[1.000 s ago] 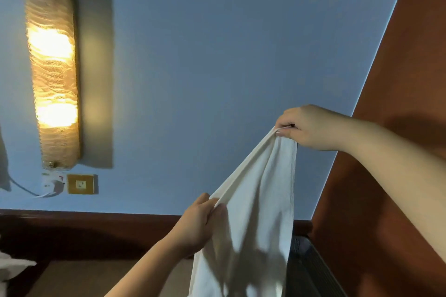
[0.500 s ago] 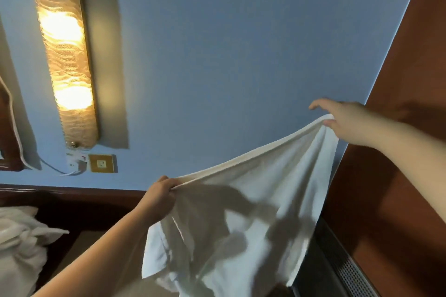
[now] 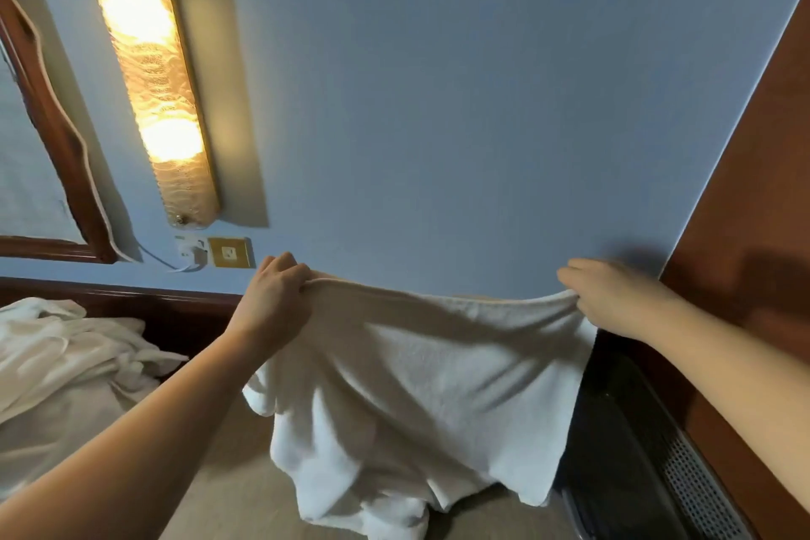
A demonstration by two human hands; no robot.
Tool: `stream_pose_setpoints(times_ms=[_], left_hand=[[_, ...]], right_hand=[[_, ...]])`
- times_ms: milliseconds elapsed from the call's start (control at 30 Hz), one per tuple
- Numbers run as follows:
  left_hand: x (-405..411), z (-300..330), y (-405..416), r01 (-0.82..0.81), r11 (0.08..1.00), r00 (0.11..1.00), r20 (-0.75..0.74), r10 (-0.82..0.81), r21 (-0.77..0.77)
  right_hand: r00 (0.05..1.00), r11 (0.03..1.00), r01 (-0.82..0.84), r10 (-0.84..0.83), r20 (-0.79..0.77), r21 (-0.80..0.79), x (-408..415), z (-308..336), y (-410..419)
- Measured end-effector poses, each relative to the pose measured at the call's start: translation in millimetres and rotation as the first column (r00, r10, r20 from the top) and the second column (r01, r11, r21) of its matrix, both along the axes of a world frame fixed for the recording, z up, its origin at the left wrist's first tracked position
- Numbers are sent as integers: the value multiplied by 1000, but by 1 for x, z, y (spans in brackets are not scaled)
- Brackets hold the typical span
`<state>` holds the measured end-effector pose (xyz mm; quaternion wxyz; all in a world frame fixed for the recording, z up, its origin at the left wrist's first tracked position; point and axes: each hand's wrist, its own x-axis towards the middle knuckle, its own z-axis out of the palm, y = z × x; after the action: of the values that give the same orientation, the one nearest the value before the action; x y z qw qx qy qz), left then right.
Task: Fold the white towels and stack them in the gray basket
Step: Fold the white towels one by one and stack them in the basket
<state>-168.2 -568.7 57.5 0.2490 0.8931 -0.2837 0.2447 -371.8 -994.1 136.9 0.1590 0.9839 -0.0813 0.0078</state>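
Nearest me, both forearms reach forward, and my hands hold one towel (image 3: 420,386) spread between them by its top edge: the left hand (image 3: 276,298) has its fingers curled round one corner, the right hand (image 3: 613,298) pinches the other. The edge sags a little in the middle, and the rest hangs down in loose, uneven folds, its lower hem bunched on the beige surface below. I judge this towel is only opened out, not yet folded, so its first fold is still to come. To the left lies a heap (image 3: 65,373) of crumpled white cloth, which looks like more work waiting. Low on the right, partly behind the towel, is a dark basket (image 3: 622,452) with a perforated wall; I cannot see whether anything is stacked inside, so I cannot say how many are done. Beyond all this are the blue wall, a lit lamp (image 3: 149,75) and a socket (image 3: 230,252).
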Motion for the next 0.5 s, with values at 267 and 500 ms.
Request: stream_pose_setpoints(times_ms=[267,500], left_hand=[[-34,-40,38,6,954,985,160,-56,299],[-60,-69,62,-27,912,994,111,-20,408]], right_hand=[[986,989,-149,151,74,-23,-22,-83,3],[914,940,-340,334,231,-11,-39,-120,-3]])
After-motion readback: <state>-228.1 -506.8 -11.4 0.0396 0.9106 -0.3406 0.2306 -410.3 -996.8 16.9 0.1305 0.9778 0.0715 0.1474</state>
